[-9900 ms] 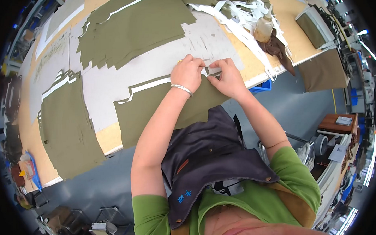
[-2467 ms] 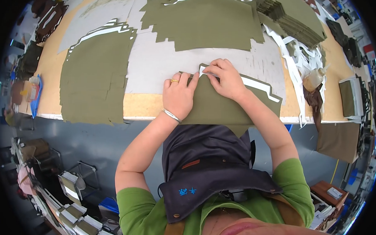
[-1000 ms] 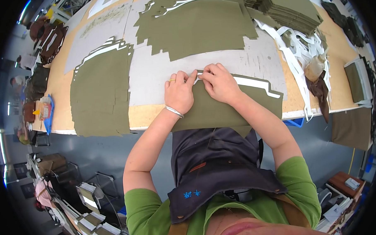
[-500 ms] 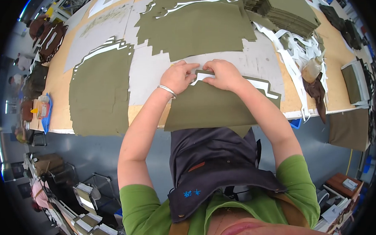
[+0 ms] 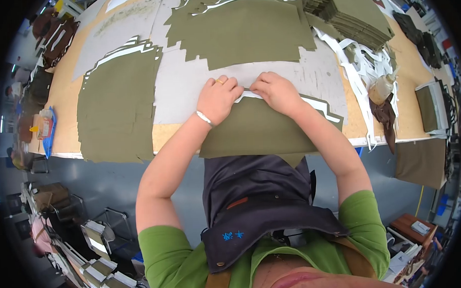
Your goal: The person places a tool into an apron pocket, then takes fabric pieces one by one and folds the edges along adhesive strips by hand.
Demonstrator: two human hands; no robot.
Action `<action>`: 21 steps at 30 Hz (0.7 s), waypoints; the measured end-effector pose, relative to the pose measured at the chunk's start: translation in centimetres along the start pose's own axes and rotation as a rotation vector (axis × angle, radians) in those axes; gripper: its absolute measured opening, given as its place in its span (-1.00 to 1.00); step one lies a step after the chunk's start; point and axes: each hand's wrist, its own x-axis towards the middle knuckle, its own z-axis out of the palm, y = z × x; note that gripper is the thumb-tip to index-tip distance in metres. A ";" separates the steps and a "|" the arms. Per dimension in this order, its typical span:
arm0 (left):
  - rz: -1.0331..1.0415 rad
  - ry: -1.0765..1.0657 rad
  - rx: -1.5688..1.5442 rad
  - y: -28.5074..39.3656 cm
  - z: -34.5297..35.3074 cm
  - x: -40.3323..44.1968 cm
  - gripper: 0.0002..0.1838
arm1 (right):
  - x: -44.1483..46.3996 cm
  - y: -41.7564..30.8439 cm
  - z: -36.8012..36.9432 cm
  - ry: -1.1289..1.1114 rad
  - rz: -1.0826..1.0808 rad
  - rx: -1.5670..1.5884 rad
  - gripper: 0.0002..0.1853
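Observation:
An olive-green fabric panel [image 5: 258, 135] lies at the table's front edge, its lower part hanging over towards my apron. White strip [image 5: 318, 106] runs along its stepped top edge. My left hand [image 5: 219, 99] is closed, thumb and index fingertips pinched at the left end of that top edge. Just to the right, my right hand [image 5: 275, 93] is also closed, its fingertips pressed together on the white strip at the same edge. A small gap separates the two hands. Exactly what lies between the fingertips is partly hidden.
More olive panels with white edging lie in a stack at left [image 5: 118, 104] and a spread at the back [image 5: 242, 34]. At right are a thick pile of cut pieces [image 5: 350, 18], tangled white strips [image 5: 357, 63], a bottle [image 5: 382, 89] and a brown cloth [image 5: 384, 113].
My left fingers, stretched out before, have curled into a pinch. The right hand's fingers have drawn together at the panel's edge. The view has shifted slightly.

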 end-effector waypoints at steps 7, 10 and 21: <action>-0.118 0.101 0.145 0.9 -0.2 -1.2 -0.66 | 1.6 -0.6 2.4 0.106 -0.156 -0.130 -0.87; -0.098 0.044 0.284 2.8 0.2 -1.6 -0.57 | 1.6 0.0 1.8 0.017 -0.157 -0.131 -0.86; -0.116 -0.022 0.285 5.2 0.2 0.1 -0.52 | -7.2 4.5 -8.8 -0.164 -0.028 -0.176 -0.85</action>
